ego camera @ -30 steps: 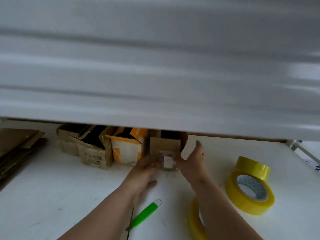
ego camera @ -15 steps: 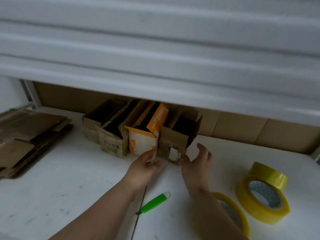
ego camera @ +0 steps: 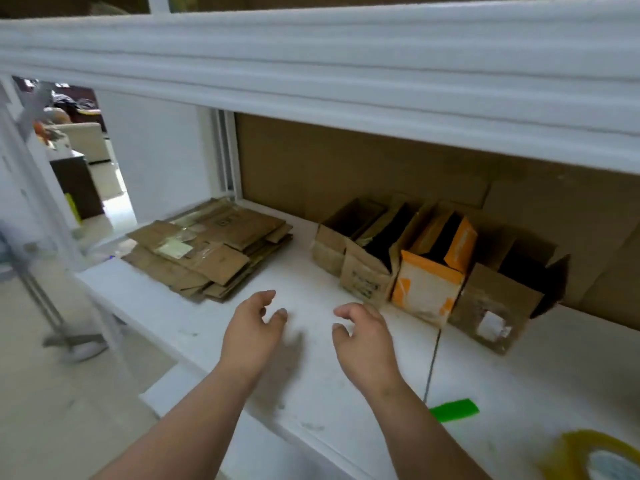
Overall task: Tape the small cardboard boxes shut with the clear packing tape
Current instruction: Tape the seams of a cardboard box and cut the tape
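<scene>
Hovering over the white worktop (ego camera: 346, 403), the left hand (ego camera: 251, 332) and right hand (ego camera: 363, 336) hold nothing, fingers loosely curled; four open small cardboard boxes (ego camera: 429, 268) stand behind, tape roll (ego camera: 588, 455) near right.

Tape roll (ego camera: 599, 457) blurred, edge-cropped

No legible text

Dark print on the second brown box (ego camera: 363, 284) and flattened cardboard (ego camera: 211, 247) — too blurred to read.
</scene>
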A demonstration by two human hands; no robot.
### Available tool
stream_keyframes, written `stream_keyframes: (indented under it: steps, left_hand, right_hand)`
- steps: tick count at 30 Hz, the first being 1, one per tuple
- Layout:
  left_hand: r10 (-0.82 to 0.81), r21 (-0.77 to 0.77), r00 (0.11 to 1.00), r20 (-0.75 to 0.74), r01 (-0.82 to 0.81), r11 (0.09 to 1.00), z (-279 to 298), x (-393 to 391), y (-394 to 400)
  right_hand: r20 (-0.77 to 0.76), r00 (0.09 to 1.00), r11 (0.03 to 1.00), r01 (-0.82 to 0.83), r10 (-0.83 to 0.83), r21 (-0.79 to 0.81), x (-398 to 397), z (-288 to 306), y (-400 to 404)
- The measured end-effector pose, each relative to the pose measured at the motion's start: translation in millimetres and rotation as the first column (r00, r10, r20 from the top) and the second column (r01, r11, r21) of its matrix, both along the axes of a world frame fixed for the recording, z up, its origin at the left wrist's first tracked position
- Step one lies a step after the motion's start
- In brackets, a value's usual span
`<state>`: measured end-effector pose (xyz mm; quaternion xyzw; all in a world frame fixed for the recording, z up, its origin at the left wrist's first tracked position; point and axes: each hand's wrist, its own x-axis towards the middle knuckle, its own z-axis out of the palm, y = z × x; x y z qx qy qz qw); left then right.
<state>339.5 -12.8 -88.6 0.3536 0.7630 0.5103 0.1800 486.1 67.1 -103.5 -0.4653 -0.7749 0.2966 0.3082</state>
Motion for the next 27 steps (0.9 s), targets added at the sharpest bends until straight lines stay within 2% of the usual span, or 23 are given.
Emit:
stream_keyframes:
  steps: [4, 8, 11, 14, 17, 23, 25, 27]
  left_hand:
    - [0.114, -0.024, 0.987, -0.114, -0.118, 0.993, -5.6, -85.6, -10.1]
    - [0.099, -0.115, 0.969, -0.225, -0.127, 0.985, -12.4, -166.3, -15.1]
    - [-0.029, -0.243, 0.952, -0.304, -0.048, 0.969, -19.1, -209.9, -12.9]
    - [-0.22, -0.414, 0.903, -0.369, 0.053, 0.909, -23.3, -233.4, -8.2]
    - [-0.324, -0.51, 0.859, -0.396, 0.087, 0.856, -26.2, -243.5, -6.6]
    - [-0.337, -0.493, 0.825, -0.454, 0.083, 0.866, -28.5, -257.8, -0.9]
    - [-0.331, -0.492, 0.817, -0.473, 0.066, 0.868, -24.8, -259.7, 1.1]
    - [-0.294, -0.463, 0.817, -0.496, 0.037, 0.886, -20.3, -259.0, 1.8]
  right_hand:
    - [0.039, 0.995, 0.995, -0.087, 0.088, -0.039, -86.8, -4.2, -5.6]
    - [0.078, 0.993, 0.994, -0.087, 0.092, -0.062, -174.9, -3.8, -5.3]
    - [0.171, 0.984, 0.998, -0.048, 0.054, -0.04, -218.8, -1.4, 1.4]
    - [0.401, 0.915, 0.999, -0.045, 0.052, -0.026, -242.9, -3.4, 11.8]
    - [0.509, 0.86, 0.999, -0.036, 0.036, -0.011, -251.5, -5.0, 15.3]
    - [0.437, 0.898, 0.998, 0.013, -0.04, 0.064, -252.7, 5.4, 14.2]
    - [0.37, 0.928, 0.999, 0.017, -0.035, 0.051, -252.0, 15.7, 12.5]
    - [0.24, 0.97, 0.999, 0.035, -0.034, 0.003, -248.6, 28.4, 9.0]
